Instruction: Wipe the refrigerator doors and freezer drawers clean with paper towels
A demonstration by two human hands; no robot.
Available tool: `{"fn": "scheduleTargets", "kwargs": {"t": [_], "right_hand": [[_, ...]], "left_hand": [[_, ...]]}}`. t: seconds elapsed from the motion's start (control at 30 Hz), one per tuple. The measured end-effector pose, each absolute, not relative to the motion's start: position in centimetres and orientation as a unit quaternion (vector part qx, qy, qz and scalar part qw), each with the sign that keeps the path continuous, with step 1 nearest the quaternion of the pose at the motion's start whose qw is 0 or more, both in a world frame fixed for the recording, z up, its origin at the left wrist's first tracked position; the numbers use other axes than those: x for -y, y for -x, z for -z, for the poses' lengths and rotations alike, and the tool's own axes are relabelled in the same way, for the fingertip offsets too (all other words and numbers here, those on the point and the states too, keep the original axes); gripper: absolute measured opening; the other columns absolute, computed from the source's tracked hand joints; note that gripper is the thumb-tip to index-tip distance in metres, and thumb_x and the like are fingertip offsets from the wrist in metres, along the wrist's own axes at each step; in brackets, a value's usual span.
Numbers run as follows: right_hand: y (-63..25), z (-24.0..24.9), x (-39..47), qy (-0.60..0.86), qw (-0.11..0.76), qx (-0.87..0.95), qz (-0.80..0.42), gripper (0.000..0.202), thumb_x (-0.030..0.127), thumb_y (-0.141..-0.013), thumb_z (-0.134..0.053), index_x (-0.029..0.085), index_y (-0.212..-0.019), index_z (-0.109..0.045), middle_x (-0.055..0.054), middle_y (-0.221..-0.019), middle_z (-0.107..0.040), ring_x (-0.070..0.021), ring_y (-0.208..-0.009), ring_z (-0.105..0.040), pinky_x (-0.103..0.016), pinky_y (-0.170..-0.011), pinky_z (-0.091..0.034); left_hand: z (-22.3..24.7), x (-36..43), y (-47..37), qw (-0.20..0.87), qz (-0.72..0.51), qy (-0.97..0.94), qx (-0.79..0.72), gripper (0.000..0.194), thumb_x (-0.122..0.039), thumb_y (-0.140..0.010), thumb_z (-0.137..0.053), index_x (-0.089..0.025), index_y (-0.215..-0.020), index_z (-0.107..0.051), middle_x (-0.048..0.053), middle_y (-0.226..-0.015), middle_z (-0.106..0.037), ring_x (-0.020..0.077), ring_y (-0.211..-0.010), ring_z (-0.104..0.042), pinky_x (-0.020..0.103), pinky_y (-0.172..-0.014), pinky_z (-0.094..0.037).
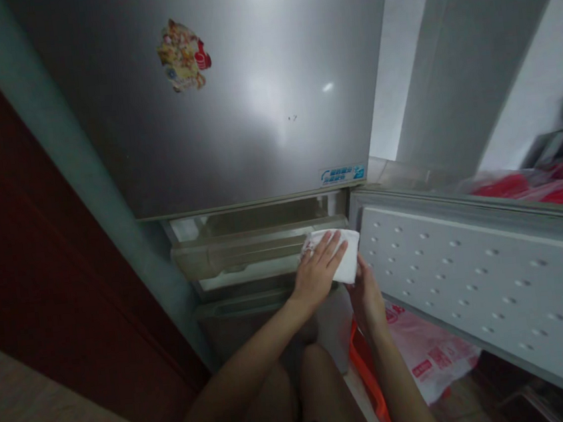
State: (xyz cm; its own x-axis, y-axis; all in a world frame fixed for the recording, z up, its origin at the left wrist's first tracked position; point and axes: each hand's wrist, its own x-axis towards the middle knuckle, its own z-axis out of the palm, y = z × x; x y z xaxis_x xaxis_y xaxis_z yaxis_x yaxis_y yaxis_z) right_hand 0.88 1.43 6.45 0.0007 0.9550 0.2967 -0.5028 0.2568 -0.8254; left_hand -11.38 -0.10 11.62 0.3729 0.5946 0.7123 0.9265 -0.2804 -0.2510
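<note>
A white folded cloth or tissue is between my two hands, in front of the freezer drawers. My left hand lies on its left part, palm down, with the fingers stretched out over it. From below, my right hand holds the lower right corner, fingers bent behind it and partly hidden. Just behind my left hand is the upper freezer drawer, with a second drawer below it. The freezer door stands open on the right, its dimpled inner side showing.
Above is the closed silver fridge door with a sticker. Below the open door lie a white and red plastic bag and an orange basket. A dark red door stands at the left.
</note>
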Motion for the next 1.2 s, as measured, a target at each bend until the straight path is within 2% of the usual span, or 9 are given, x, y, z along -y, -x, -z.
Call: {"fn": "scheduleTargets", "kwargs": {"t": [0.17,0.33,0.47,0.67,0.97,1.1,1.2], "right_hand": [[-1.1,-6.2,-1.9,0.214,0.665,0.401,-0.592,0.055,0.062,-0.094,-0.045,0.031,-0.140,-0.051,-0.008,-0.146,-0.054,-0.0240,-0.140,-0.043,-0.050,-0.110,-0.039],[-1.4,-6.4,-2.0,0.206,0.673,0.423,-0.570,0.047,0.062,-0.095,-0.045,0.033,-0.128,-0.062,-0.006,-0.150,-0.050,-0.0238,-0.142,-0.040,-0.052,-0.110,-0.038],[-1.3,-6.4,-1.9,0.216,0.671,0.435,-0.560,0.047,0.063,-0.096,-0.042,0.034,-0.125,-0.064,-0.005,-0.152,-0.047,-0.0246,-0.142,-0.040,-0.053,-0.109,-0.038],[-1.1,-6.1,-2.0,0.227,0.669,0.439,-0.555,0.048,0.063,-0.095,-0.043,0.033,-0.126,-0.064,-0.006,-0.151,-0.047,-0.0254,-0.141,-0.041,-0.052,-0.108,-0.040],[-1.2,-5.7,-2.1,0.234,0.657,0.453,-0.555,0.049,0.063,-0.095,-0.043,0.033,-0.129,-0.062,-0.006,-0.152,-0.047,-0.0249,-0.141,-0.042,-0.050,-0.108,-0.041],[-1.3,-5.6,-2.2,0.230,0.658,0.449,-0.559,0.050,0.064,-0.094,-0.043,0.033,-0.128,-0.063,-0.006,-0.151,-0.048,-0.0241,-0.141,-0.042,-0.048,-0.106,-0.043],[-1.3,-5.6,-2.2,0.235,0.653,0.448,-0.563,0.053,0.065,-0.093,-0.044,0.032,-0.130,-0.062,-0.006,-0.152,-0.047,-0.0244,-0.142,-0.041,-0.046,-0.106,-0.044]], "left_hand": [[-11.6,1.8,13.6,0.319,0.244,0.749,0.528,0.050,-0.014,-0.101,-0.033,-0.022,-0.151,-0.039,0.005,-0.157,-0.038,0.0197,-0.150,-0.024,0.048,-0.115,-0.036],[-10.9,5.5,19.4,0.313,0.314,0.686,0.577,0.069,0.004,-0.090,-0.029,-0.022,-0.154,-0.032,0.011,-0.159,-0.035,0.0213,-0.153,-0.010,0.056,-0.121,-0.015],[-9.8,8.8,25.9,0.325,0.416,0.609,0.592,0.078,0.004,-0.087,-0.034,-0.028,-0.157,-0.022,0.007,-0.164,-0.020,0.0225,-0.153,-0.007,0.056,-0.122,-0.004],[-9.1,10.8,31.3,0.328,0.511,0.517,0.603,0.080,0.002,-0.087,-0.038,-0.031,-0.157,-0.020,0.005,-0.167,-0.011,0.0251,-0.153,-0.006,0.054,-0.122,-0.007],[-8.2,5.8,23.0,0.332,0.475,0.584,0.569,0.078,0.003,-0.088,-0.038,-0.029,-0.157,-0.021,0.007,-0.165,-0.013,0.0244,-0.153,-0.004,0.055,-0.122,-0.005],[-8.7,3.4,18.3,0.316,0.427,0.641,0.553,0.075,0.005,-0.087,-0.037,-0.025,-0.155,-0.029,0.008,-0.162,-0.028,0.0214,-0.152,-0.004,0.052,-0.123,-0.009],[-10.0,2.0,14.9,0.286,0.365,0.689,0.557,0.066,0.001,-0.090,-0.038,-0.024,-0.151,-0.038,0.009,-0.158,-0.037,0.0214,-0.152,-0.012,0.051,-0.123,-0.017]]}}
